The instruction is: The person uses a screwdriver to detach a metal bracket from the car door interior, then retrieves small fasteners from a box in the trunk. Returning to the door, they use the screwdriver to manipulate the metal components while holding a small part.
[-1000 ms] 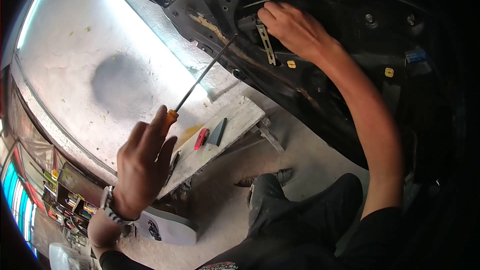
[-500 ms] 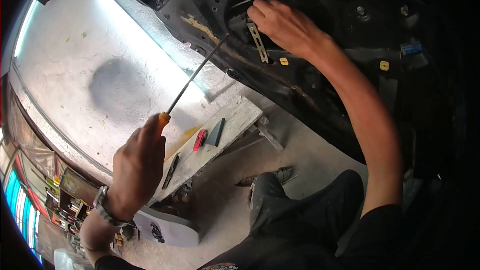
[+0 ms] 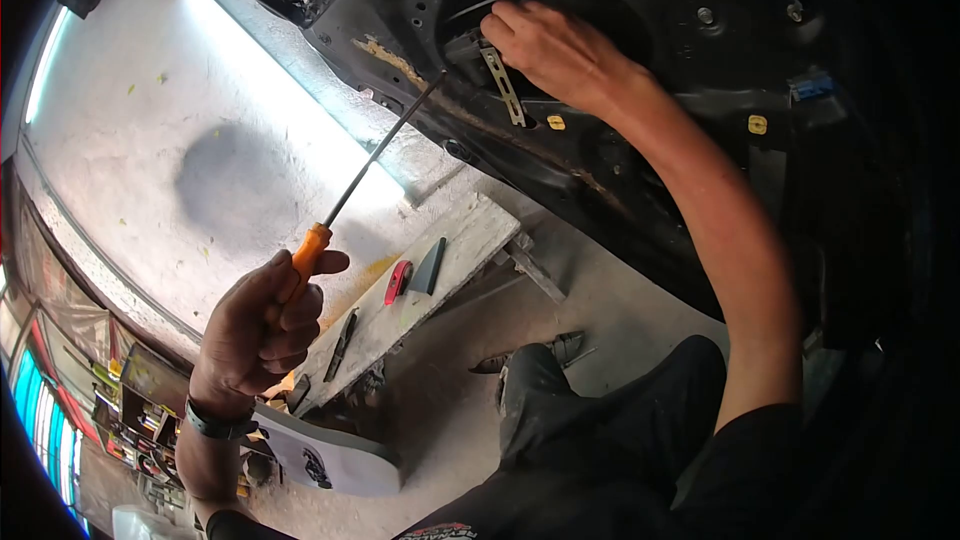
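Two hands working, left hand (image 3: 255, 330) gripping orange-handled screwdriver (image 3: 345, 190), tip at black door panel (image 3: 640, 140), right hand (image 3: 555, 50) pinching metal bracket (image 3: 503, 88).

The left hand (image 3: 255, 330) has turned and come nearer and lower. Its fingers, loose a second ago, now close around the orange handle (image 3: 308, 252) of the screwdriver (image 3: 375, 160), and more of the handle shows. The shaft seems slightly steeper.
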The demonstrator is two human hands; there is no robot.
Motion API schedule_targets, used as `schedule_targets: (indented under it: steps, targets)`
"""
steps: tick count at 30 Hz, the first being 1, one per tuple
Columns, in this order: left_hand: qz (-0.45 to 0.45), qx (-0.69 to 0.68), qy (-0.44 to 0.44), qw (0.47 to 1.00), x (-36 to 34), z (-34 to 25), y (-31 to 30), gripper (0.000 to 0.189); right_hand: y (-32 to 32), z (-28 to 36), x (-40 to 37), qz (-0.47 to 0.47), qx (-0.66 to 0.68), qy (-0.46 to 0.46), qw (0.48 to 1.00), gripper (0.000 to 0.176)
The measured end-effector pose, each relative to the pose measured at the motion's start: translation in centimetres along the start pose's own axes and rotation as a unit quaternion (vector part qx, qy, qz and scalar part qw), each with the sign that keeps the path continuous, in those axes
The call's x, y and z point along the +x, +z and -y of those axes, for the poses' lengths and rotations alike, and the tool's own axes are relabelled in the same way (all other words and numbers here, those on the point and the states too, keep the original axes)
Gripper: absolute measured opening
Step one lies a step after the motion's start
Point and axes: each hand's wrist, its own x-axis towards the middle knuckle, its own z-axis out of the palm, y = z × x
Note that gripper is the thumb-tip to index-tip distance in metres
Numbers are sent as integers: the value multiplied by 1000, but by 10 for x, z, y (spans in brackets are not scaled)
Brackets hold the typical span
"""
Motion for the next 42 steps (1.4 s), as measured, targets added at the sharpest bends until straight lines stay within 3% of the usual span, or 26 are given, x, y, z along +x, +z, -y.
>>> schedule_targets:
  steps: [3, 6, 13, 14, 17, 18, 21, 24, 31, 42]
  targets:
    - [-83, 220, 55, 970, -5, -5, 24, 43, 0, 0, 0, 15, 5, 11, 1000, 17]
    - [-99, 280, 69, 952, -7, -10, 32, 41, -2, 0, 1, 6, 26, 13, 1000, 14]
    - [-102, 245, 86, 960, -5, -8, 28, 41, -20, 11, -9, -9, 127, 102, 987, 39]
    - [-104, 231, 88, 963, -5, -7, 27, 41, -29, 16, -15, 33, 120, 131, 984, 52]
    - [-80, 196, 87, 973, -4, -9, 20, 40, -41, 35, -31, -47, 13, 130, 990, 54]
    - [-75, 187, 88, 975, -4, -9, 18, 40, -42, 42, -38, -93, 43, 136, 985, 53]
    - [-74, 199, 92, 973, -3, -7, 12, 40, -42, 58, -56, -180, 31, 124, 975, 26]
    - [-91, 229, 90, 965, -3, -8, 13, 39, -34, 66, -49, -126, 54, 131, 982, 13]
    - [-128, 299, 79, 942, -6, -10, 17, 40, -20, 61, -21, 44, 105, 255, 960, 20]
    - [-126, 311, 84, 938, -5, -11, 19, 42, -16, 65, -20, 57, 96, 286, 952, 21]
